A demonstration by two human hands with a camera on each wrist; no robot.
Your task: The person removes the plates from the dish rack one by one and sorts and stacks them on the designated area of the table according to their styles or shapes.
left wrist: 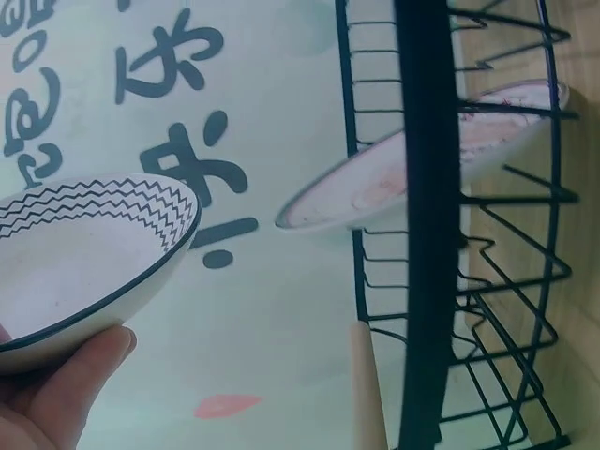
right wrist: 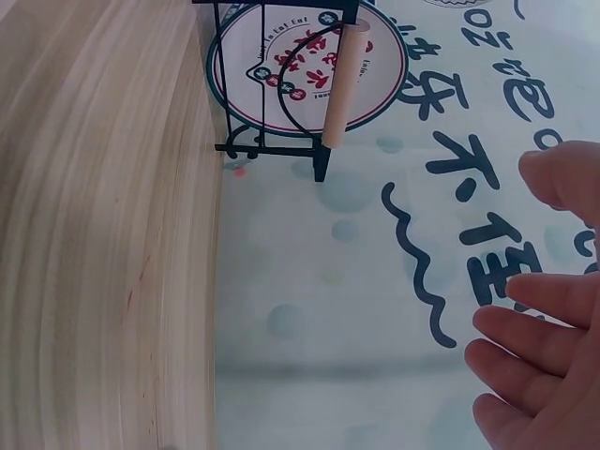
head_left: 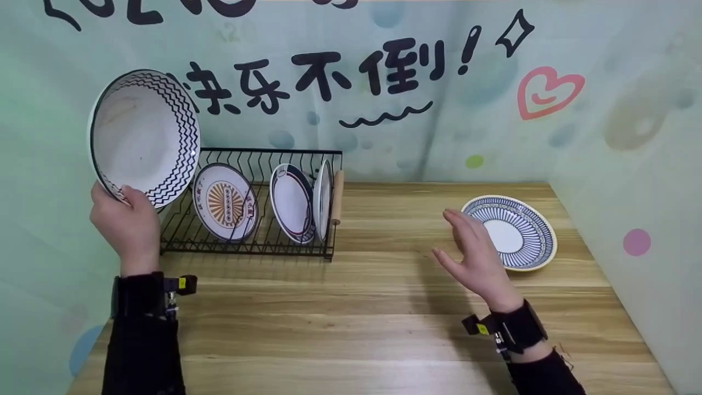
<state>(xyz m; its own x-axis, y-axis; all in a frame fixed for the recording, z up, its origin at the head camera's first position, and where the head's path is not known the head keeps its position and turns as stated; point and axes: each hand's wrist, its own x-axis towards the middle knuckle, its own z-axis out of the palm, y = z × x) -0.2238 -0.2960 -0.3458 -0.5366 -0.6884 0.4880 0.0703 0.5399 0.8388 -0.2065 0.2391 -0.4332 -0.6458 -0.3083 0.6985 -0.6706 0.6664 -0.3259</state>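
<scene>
My left hand [head_left: 127, 225] grips the lower rim of a white bowl [head_left: 140, 140] with black zigzag bands, thumb inside the rim. The bowl is raised and tilted at the left end of a black wire dish rack [head_left: 247, 253]. In the left wrist view, the thumb [left wrist: 89, 370] presses against the bowl's [left wrist: 84, 262] side. My right hand [head_left: 477, 255] hovers over the table with fingers spread and nothing in it. Partly behind that hand lies a blue-and-white patterned plate [head_left: 526, 233]. The right wrist view shows the same empty hand [right wrist: 539, 347].
Inside the rack stand a plate with an orange sunburst [head_left: 224, 203], a dark-rimmed plate [head_left: 290, 203] and another plate [head_left: 322, 200] seen edge-on. A wooden handle [head_left: 337, 197] is on the rack's right end. Behind the wooden table [head_left: 356, 318] hangs a printed backdrop [head_left: 384, 137].
</scene>
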